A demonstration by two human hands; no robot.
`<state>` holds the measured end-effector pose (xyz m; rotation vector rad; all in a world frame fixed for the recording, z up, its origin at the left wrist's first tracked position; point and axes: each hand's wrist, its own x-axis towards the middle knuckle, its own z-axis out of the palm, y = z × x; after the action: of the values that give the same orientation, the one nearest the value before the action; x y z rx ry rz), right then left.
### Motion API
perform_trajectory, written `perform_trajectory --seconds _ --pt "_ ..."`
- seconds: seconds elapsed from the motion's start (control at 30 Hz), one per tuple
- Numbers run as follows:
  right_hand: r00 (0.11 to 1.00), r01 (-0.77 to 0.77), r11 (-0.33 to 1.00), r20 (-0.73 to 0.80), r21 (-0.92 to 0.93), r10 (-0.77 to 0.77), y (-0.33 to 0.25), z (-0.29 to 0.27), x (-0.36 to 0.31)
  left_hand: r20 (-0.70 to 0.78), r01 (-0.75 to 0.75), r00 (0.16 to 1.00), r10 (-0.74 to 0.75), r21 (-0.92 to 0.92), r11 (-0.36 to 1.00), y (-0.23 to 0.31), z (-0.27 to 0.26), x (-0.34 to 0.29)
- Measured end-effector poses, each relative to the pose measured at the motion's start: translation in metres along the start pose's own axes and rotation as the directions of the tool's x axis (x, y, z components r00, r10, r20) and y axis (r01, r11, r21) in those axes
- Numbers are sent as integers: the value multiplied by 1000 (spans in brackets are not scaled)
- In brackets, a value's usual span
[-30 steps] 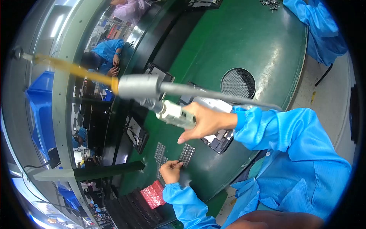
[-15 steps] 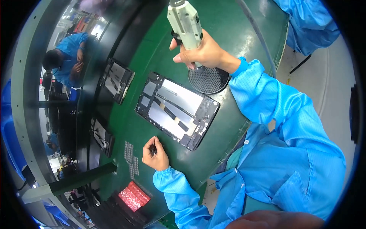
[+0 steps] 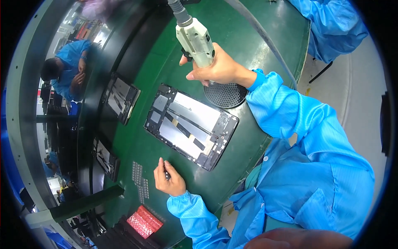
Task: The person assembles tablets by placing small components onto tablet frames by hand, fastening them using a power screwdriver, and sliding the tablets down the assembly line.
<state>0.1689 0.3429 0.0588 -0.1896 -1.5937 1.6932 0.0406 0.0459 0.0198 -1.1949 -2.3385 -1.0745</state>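
My right hand (image 3: 222,66) is wrapped round a pale electric screwdriver (image 3: 196,41), its grey cable rising from the top. The screwdriver's lower end is over a round black plate with a grid of small holes (image 3: 226,94); my hand hides part of it, and I cannot tell whether they touch. An opened tablet (image 3: 188,126) lies left of and nearer than the plate, its silver inner panel, dark flat cable and circuit board exposed. Near its front left edge, my left hand (image 3: 171,181) is closed round a small dark thing, mostly hidden by the fingers.
Two more opened tablets (image 3: 120,99) lie at the left edge of the green table (image 3: 195,199), beside a dark reflective panel. Strips of small grey pieces (image 3: 140,178) and a red bubble-wrap packet (image 3: 144,221) lie near left. Another person's blue sleeve (image 3: 336,25) shows far right.
The whole view has shifted slightly. My right hand and the screwdriver have come a little lower over the round plate. My left hand has drawn slightly nearer to me, its fingers less curled.
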Motion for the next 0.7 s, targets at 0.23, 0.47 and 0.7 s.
perform_trajectory --seconds 0.23,0.47,0.7 --pt "997 -57 998 53 -38 59 4 -2 1 8 -2 1000 2 -64 998 1 6 1" --pt "997 -60 997 46 -47 62 -4 3 1 10 -103 995 104 -36 994 11 3 1" --pt "1000 3 1000 -2 14 -3 -21 21 -10 10 -52 998 55 -186 981 11 22 -8"
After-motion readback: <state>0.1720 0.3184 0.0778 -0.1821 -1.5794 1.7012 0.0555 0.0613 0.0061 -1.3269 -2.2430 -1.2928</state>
